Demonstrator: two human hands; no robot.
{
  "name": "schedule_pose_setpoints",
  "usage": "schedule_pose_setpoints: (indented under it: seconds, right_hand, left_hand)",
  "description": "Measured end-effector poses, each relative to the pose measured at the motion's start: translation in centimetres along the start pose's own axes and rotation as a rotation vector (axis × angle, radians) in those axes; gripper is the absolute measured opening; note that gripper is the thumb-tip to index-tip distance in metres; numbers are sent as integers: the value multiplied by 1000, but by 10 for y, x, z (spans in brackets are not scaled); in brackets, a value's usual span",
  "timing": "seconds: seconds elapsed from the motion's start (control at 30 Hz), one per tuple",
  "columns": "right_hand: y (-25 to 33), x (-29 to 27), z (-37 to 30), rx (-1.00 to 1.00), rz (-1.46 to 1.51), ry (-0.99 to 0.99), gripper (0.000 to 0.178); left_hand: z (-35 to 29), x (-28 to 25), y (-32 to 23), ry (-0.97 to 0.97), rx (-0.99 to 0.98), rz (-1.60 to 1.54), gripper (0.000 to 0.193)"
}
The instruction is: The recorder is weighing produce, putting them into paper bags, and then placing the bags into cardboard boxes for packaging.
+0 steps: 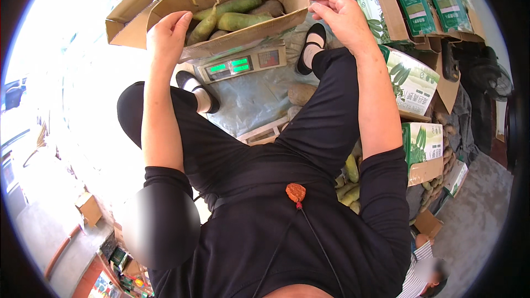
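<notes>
An open-topped cardboard box (237, 36) stands on a digital scale (270, 58) in front of me, its displays lit green. In it lie several long green radishes (240, 21), some with thin tapering roots, and a few brownish ones. My left hand (168, 34) is at the box's near left corner, thumb and fingers pinched together on the cardboard edge. At the right end, my right hand (343, 17) has its fingers stretched toward the box's edge, thumb apart from them; whether the fingertips press on the cardboard I cannot tell.
Printed white-and-green cartons (417, 85) are stacked on my right, with green packs (411, 0) in an upper box. Radishes lie in a pile (349, 185) by my right thigh. A fan (491, 74) stands far right. Another person (422, 270) is at the lower right.
</notes>
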State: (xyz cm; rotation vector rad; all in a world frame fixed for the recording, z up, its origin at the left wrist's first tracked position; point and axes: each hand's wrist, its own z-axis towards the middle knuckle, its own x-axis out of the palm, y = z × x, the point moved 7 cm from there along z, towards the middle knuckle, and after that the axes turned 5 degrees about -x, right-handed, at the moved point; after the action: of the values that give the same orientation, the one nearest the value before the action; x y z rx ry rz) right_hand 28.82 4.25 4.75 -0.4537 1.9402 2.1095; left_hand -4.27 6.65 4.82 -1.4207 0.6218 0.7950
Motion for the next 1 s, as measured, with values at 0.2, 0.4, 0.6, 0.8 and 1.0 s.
schedule_pose_setpoints:
  seconds: [0.2,0.4,0.6,0.8,1.0]
  right_hand:
    - [3,-2,-2,16,63,15,26]
    - [4,-5,-3,9,88,28,26]
    - [7,-2,-3,-9,85,40,24]
    - [11,1,-1,-34,130,53,23]
    - [9,6,0,-12,125,59,23]
  left_hand:
    - [2,-21,3,-86,-39,-506,29]
    - [1,-39,9,-184,-99,-752,28]
    - [1,-54,7,-107,-110,-713,32]
    - [15,-83,-3,-57,-91,-500,37]
    - [38,-85,54,13,-215,-323,42]
